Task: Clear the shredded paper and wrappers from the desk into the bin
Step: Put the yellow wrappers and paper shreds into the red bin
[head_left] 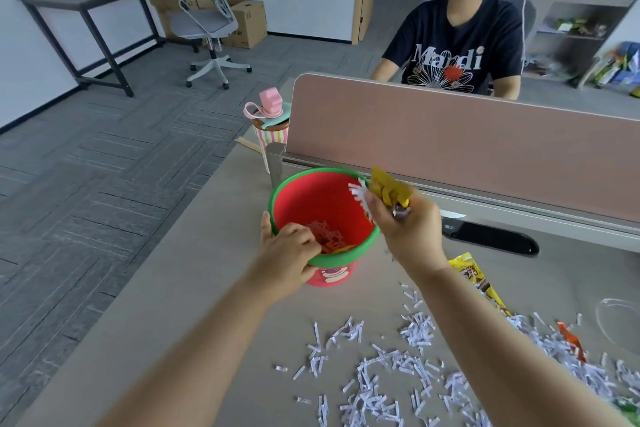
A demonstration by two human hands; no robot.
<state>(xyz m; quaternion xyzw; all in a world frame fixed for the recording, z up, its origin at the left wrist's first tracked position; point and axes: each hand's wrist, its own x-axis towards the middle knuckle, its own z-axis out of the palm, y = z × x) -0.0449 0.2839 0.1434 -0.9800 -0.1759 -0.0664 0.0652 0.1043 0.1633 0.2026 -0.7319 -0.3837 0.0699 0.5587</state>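
Note:
A red bin (322, 204) with a green rim stands on the desk (180, 288); shredded paper and a wrapper lie at its bottom. My left hand (289, 253) grips the bin's near rim, fingers curled inside. My right hand (405, 222) is over the bin's right edge and holds a gold wrapper (388, 187) together with white paper shreds (358, 196). Many white shreds (391, 367) lie scattered over the desk in front of me. A yellow snack wrapper (479, 282) and an orange wrapper (571, 340) lie to the right.
A pink-lidded striped bottle (270, 125) stands behind the bin beside the pink partition (450, 135). A black cable slot (495, 237) and a clear plastic lid (620, 322) are on the right. A person in a dark T-shirt (457, 45) sits beyond the partition.

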